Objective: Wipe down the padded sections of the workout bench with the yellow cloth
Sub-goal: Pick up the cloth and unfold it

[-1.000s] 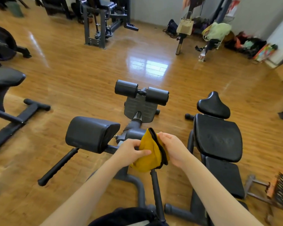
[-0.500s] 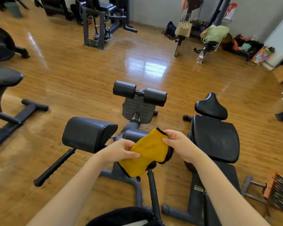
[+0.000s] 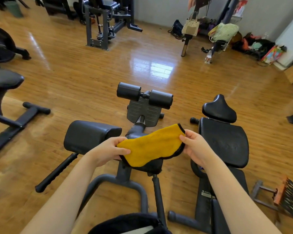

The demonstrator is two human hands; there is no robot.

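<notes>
A yellow cloth [image 3: 150, 146] with a dark edge is stretched flat between my hands. My left hand [image 3: 108, 150] pinches its left end and my right hand [image 3: 193, 147] pinches its right end. The cloth hangs just above the right pad [image 3: 152, 166] of the workout bench, which it mostly hides. The bench's left pad [image 3: 90, 135] is bare, black and rectangular. Two black foam rollers [image 3: 144, 96] and a grey footplate [image 3: 143, 114] sit at the bench's far end.
A second black padded bench [image 3: 223, 141] stands close on the right. Another black bench [image 3: 5, 85] is at the left edge. Weight machines [image 3: 103, 22] and bags [image 3: 223, 32] line the far wall. A wood floor [image 3: 91, 73] lies between.
The cloth was bunched upright between my hands; I have spread it out flat and wide, and lowered it over the bench's right pad.
</notes>
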